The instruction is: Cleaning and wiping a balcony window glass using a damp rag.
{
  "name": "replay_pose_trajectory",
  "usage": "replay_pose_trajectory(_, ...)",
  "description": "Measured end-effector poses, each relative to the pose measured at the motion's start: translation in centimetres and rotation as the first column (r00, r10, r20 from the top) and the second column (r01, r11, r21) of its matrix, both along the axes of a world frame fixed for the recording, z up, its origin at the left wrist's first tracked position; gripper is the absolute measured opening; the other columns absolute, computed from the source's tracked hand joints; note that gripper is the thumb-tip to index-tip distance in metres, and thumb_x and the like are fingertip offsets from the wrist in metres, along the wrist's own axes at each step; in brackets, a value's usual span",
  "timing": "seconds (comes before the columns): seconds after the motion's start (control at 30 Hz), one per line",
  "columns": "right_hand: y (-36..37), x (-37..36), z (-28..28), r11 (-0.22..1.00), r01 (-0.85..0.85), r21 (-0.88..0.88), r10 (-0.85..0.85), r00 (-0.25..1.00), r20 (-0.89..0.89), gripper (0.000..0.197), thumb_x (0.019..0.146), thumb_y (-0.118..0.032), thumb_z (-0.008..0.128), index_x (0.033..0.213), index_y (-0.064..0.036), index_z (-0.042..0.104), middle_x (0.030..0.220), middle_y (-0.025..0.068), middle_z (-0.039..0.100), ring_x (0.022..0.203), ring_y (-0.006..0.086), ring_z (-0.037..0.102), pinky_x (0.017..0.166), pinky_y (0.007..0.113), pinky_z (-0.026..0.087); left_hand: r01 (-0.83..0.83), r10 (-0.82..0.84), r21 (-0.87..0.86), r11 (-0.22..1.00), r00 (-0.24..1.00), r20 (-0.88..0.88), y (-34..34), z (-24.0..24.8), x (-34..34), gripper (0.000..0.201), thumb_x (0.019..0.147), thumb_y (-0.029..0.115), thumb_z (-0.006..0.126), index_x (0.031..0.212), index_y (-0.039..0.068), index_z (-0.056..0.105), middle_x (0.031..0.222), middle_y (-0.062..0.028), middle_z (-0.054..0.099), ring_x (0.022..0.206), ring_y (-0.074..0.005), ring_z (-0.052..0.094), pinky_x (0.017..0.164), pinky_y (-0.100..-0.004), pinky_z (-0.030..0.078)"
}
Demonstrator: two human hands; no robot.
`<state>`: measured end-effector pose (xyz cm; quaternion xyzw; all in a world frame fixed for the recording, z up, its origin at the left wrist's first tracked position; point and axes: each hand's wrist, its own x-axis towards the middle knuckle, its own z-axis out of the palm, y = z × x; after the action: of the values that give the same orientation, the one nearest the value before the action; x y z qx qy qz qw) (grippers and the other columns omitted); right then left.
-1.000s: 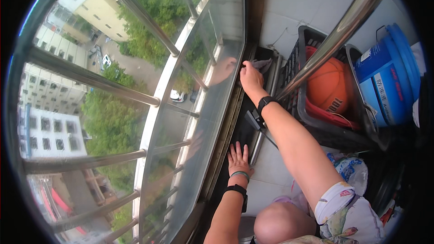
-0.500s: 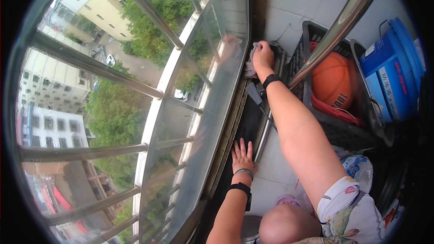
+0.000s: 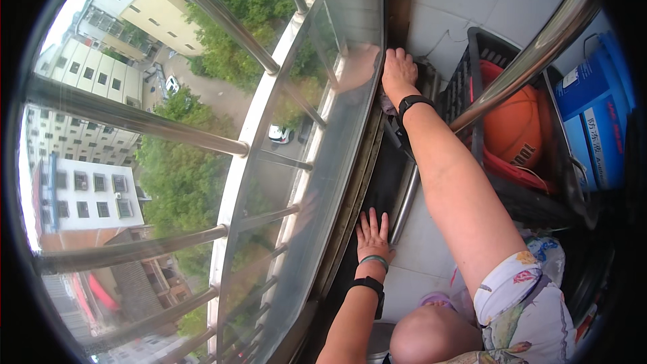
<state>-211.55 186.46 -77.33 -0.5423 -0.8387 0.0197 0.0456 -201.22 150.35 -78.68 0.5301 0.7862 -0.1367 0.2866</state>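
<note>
Fingers spread, my left hand [image 3: 372, 237] lies flat on the dark window sill [image 3: 381, 185]. My right hand [image 3: 399, 73] reaches to the far end of that sill, closed, right beside the edge of the window pane [image 3: 340, 121]. Under its wrist shows a bit of a greyish-pink cloth [image 3: 387, 104]; the fingers cover most of it. The metal window track [image 3: 347, 222] runs between the glass and the sill. A dark object [image 3: 397, 136], partly hidden by my right forearm, lies on the sill below the wrist.
A steel pole [image 3: 526, 54] slants over a black crate [image 3: 495, 175] holding an orange basketball [image 3: 512, 125]. Blue buckets [image 3: 593, 121] stand beyond it. A metal rail [image 3: 406, 205] runs along the sill. Outside the glass are metal bars [image 3: 135, 118]. My bent knee [image 3: 431, 334] is close below.
My right hand has moved slightly farther along the sill, against the window edge, and now hides most of the cloth. My left hand stays flat on the sill. The view has shifted a little.
</note>
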Motion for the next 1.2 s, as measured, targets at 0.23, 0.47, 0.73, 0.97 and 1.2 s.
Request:
replay_pose_trajectory(0.23, 0.4, -0.5, -0.5, 0.976, 0.091, -0.197, -0.088, 0.996, 0.023, 0.028, 0.084, -0.016, 0.047, 0.111, -0.0087, 0.048, 0.112, 0.0097, 0.054, 0.102, 0.0259, 0.054, 0.080, 0.038, 0.046, 0.000, 0.003, -0.065, 0.998, 0.999, 0.035, 0.9, 1.2, -0.3, 0.102, 0.067, 0.048, 0.065, 0.140, 0.010, 0.004, 0.144, -0.0204, -0.004, 0.132, -0.0400, -0.002, 0.106, -0.0481, 0.008)
replay_pose_trajectory(0.47, 1.7, -1.0, 0.0, 0.953, 0.105, -0.285, -0.102, 0.994, 0.025, 0.031, 0.084, -0.015, 0.045, 0.113, -0.0036, 0.047, 0.113, 0.0140, 0.055, 0.101, 0.0281, 0.057, 0.079, 0.039, 0.048, -0.028, 0.031, -0.039, 0.999, 0.998, 0.059, 1.1, 1.1, 0.0, 0.102, 0.067, 0.046, 0.065, 0.140, 0.009, 0.005, 0.144, -0.0208, -0.004, 0.132, -0.0399, -0.002, 0.107, -0.0480, 0.008)
replay_pose_trajectory(0.73, 1.4, -0.7, -0.5, 0.942, 0.063, -0.330, -0.031, 0.994, 0.101, 0.034, 0.082, -0.015, 0.051, 0.113, -0.0023, 0.048, 0.113, 0.0150, 0.056, 0.101, 0.0271, 0.057, 0.078, 0.037, 0.049, -0.013, 0.015, -0.068, 0.998, 1.000, 0.026, 0.6, 1.0, -0.2, 0.105, 0.066, 0.047, 0.067, 0.141, 0.013, 0.001, 0.145, -0.0168, -0.004, 0.133, -0.0373, 0.002, 0.107, -0.0457, 0.010)
replay_pose_trajectory(0.97, 0.0, -1.3, 1.0, 0.933, -0.004, -0.359, 0.063, 0.986, 0.153, 0.038, 0.079, -0.013, 0.056, 0.114, 0.0002, 0.048, 0.111, 0.0165, 0.057, 0.100, 0.0271, 0.058, 0.079, 0.036, 0.049, -0.024, 0.024, -0.018, 1.000, 0.999, 0.027, 0.0, 0.7, -0.3, 0.103, 0.066, 0.048, 0.066, 0.140, 0.009, 0.006, 0.144, -0.0208, -0.003, 0.132, -0.0402, -0.001, 0.106, -0.0487, 0.007)
replay_pose_trajectory(1.2, -2.0, 0.0, 0.6, 0.953, -0.026, -0.300, 0.061, 0.992, 0.110, 0.028, 0.080, -0.011, 0.053, 0.106, 0.0004, 0.053, 0.105, 0.0167, 0.060, 0.096, 0.0270, 0.060, 0.074, 0.035, 0.051, -0.018, 0.018, 0.005, 1.000, 0.999, 0.034, -0.1, 0.2, -0.1, 0.104, 0.065, 0.048, 0.066, 0.140, 0.009, 0.006, 0.144, -0.0211, -0.003, 0.132, -0.0404, -0.002, 0.106, -0.0489, 0.007)
